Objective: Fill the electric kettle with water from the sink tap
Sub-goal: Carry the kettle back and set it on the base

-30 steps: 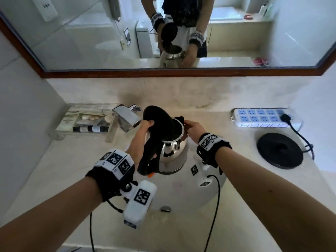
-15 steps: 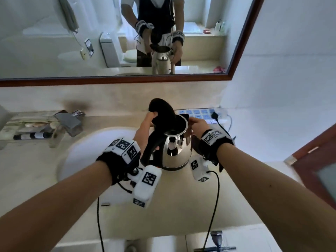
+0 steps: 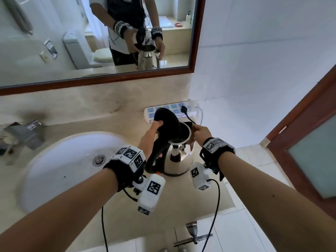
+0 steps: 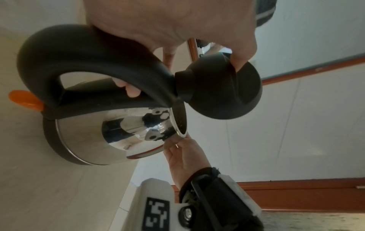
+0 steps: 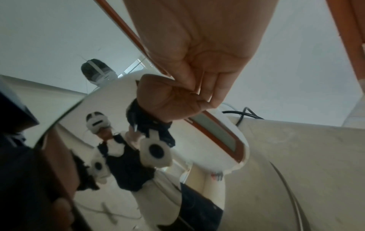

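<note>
The steel electric kettle (image 3: 179, 160) (image 4: 88, 134) (image 5: 286, 164) is upright over the counter, right of the white sink basin (image 3: 54, 166). Its black lid (image 3: 166, 120) (image 4: 223, 93) stands hinged open. My left hand (image 3: 149, 140) (image 4: 177, 23) grips the black handle (image 3: 154, 155) (image 4: 98, 54), with the thumb on the lid. My right hand (image 3: 199, 133) (image 4: 183, 154) (image 5: 197, 54) rests with fairly straight fingers against the kettle's upper side near the spout. The square tap (image 3: 23, 135) is far to the left. Whether the kettle touches the counter or holds water is not visible.
A white power strip (image 3: 151, 110) with a black plug (image 3: 183, 108) lies right behind the kettle. A framed mirror (image 3: 91, 33) hangs above the counter. A brown door (image 3: 309, 151) stands at the right. The counter's front edge is just below my wrists.
The kettle has moved right with both hands, from above the basin beside the tap to over the counter in front of the power strip. The lid stays open.
</note>
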{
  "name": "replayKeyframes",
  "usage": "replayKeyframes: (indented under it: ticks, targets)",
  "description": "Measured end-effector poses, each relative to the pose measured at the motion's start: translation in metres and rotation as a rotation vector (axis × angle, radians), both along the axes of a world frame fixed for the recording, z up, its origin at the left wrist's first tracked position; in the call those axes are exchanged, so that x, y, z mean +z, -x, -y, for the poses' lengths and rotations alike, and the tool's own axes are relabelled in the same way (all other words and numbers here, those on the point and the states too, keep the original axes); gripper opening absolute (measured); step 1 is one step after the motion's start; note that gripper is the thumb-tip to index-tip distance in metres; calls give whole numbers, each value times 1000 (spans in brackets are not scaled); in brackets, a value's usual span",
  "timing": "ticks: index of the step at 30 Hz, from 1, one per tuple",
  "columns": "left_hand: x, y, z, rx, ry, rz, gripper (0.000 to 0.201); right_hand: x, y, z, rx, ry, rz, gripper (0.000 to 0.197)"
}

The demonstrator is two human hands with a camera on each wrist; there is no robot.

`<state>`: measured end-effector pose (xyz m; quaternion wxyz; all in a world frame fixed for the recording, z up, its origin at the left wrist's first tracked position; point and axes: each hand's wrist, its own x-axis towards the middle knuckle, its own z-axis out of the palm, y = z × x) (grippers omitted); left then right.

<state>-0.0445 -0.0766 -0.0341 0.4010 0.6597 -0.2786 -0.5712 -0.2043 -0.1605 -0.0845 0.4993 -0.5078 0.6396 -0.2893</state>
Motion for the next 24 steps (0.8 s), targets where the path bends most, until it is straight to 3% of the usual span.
replayKeyframes:
  ticks: [9, 20, 24]
  targets:
    - [-10, 5, -16, -104, 5, 47, 63, -17, 10, -18, -75, 14, -62, 57]
    - [-16, 11, -40, -164, -26, 23, 48, -37, 22, -39, -55, 7, -141, 54]
    - [-24, 12, -38, -193, -45, 60, 65, -42, 24, -41, -80, 12, -123, 55]
